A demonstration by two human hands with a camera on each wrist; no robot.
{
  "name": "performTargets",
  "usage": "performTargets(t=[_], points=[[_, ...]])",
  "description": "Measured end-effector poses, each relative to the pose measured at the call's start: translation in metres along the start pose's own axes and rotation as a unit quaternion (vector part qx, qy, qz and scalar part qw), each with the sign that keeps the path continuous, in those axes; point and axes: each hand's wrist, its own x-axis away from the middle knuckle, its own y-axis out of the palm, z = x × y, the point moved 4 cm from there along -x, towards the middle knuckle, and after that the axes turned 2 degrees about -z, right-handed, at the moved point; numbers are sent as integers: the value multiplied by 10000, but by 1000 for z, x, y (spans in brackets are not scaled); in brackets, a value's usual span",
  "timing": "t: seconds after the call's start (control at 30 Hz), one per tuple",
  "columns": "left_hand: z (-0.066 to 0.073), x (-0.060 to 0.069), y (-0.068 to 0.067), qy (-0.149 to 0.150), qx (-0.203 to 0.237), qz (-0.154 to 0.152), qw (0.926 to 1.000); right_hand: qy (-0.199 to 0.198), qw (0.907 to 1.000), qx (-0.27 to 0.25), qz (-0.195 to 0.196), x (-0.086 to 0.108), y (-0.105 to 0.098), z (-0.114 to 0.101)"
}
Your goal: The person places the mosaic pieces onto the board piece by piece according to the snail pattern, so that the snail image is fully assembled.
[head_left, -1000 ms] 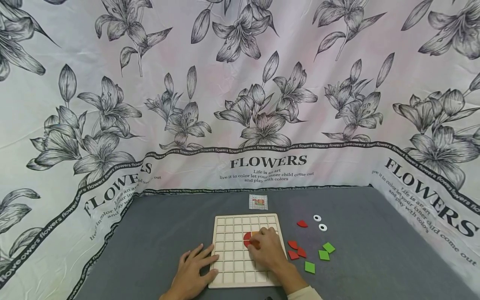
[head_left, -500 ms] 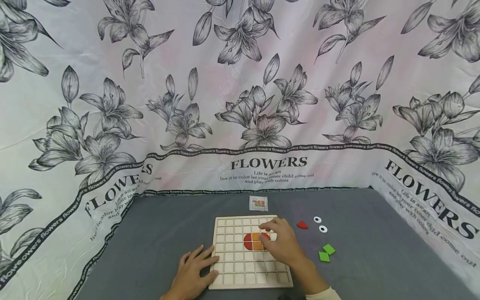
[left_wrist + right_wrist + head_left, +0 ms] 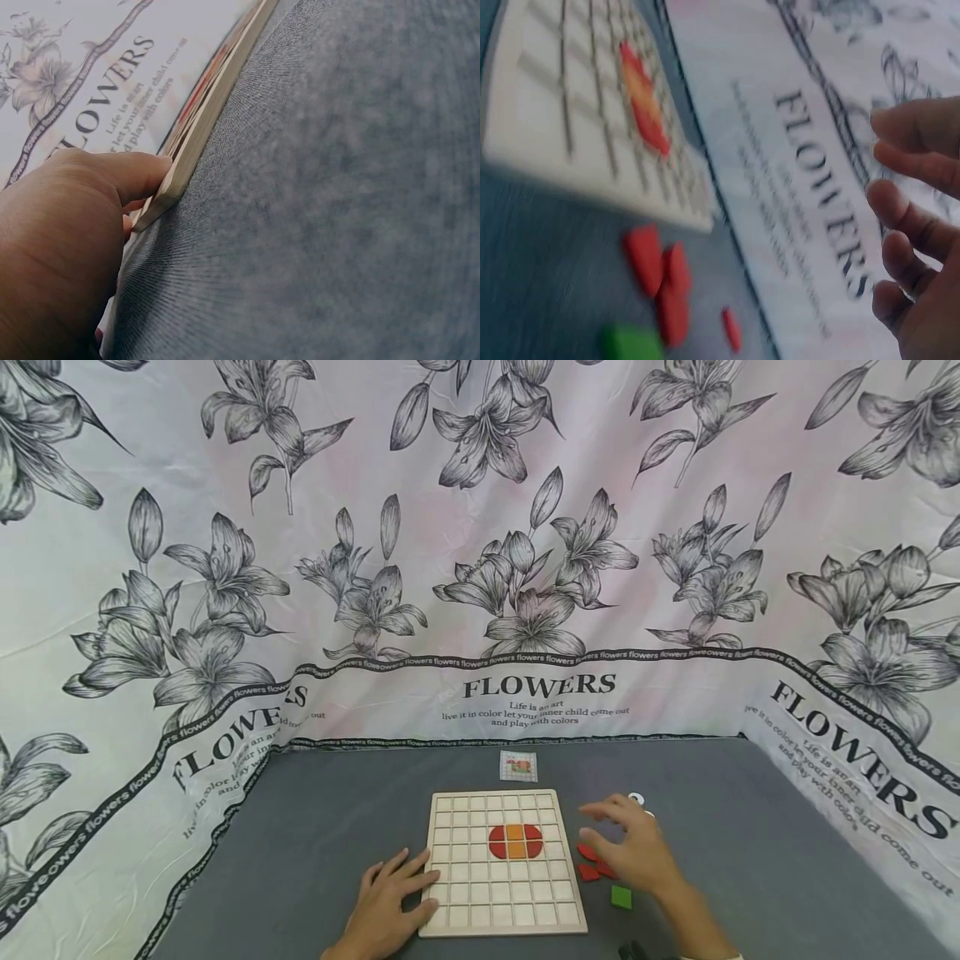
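A pale wooden grid board (image 3: 480,893) lies on the grey cloth. On its upper right part, red curved pieces (image 3: 533,842) flank orange squares (image 3: 516,832), forming a rounded shape. My left hand (image 3: 386,906) rests with spread fingers on the board's left edge; the left wrist view shows the thumb (image 3: 142,176) against the board's corner. My right hand (image 3: 633,847) hovers right of the board, fingers apart and slightly bent, holding nothing. Beneath and beside it lie loose red pieces (image 3: 588,872) and a green square (image 3: 621,897); the hand partly hides white rings (image 3: 637,797).
A small picture card (image 3: 518,766) lies behind the board. The grey cloth (image 3: 337,802) meets a flower-printed curtain (image 3: 540,693) at the back and sides. A dark object (image 3: 632,951) shows at the bottom edge, too cut off to identify.
My right hand has moved from the board out to the right, uncovering red curved pieces at the right end of the shape on the grid. My left hand stays on the board's edge.
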Motion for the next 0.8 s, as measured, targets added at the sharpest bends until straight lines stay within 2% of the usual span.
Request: performTargets(t=[0.17, 0.33, 0.4, 0.63, 0.7, 0.8], points=[[0, 1, 0, 61, 8, 67, 10000, 252, 9995, 108, -140, 17, -2, 24], [0, 2, 1, 117, -5, 151, 9998, 730, 9944, 303, -696, 30, 4, 44], [0, 2, 1, 137, 0, 187, 9997, 807, 9923, 368, -864, 34, 7, 50], [0, 1, 0, 114, -27, 167, 9998, 557, 9906, 620, -1085, 41, 14, 58], [0, 1, 0, 83, -35, 148, 9998, 641, 9880, 745, -1195, 42, 16, 59], [-1, 1, 1, 57, -51, 156, 9998, 972, 9818, 860, -1383, 42, 18, 61]])
